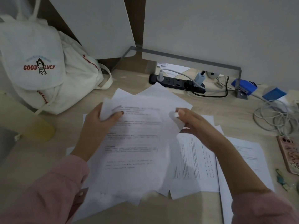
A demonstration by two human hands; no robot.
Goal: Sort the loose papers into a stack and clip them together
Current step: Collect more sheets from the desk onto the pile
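Pale wood bench (202,206) is strewn with loose sheets (194,159), and an uneven bundle of papers (134,135) is held above them. Left hand (98,123) and right hand (192,122) are each closed on a top corner. Edges should be tapped square on the bench before a clip is sought.

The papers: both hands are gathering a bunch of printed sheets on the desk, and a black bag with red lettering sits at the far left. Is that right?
Not quite. The bag at the far left is white, not black; its lettering is red, as the head view shows. The rest holds: the left hand and right hand grip a bunch of printed papers over the desk.
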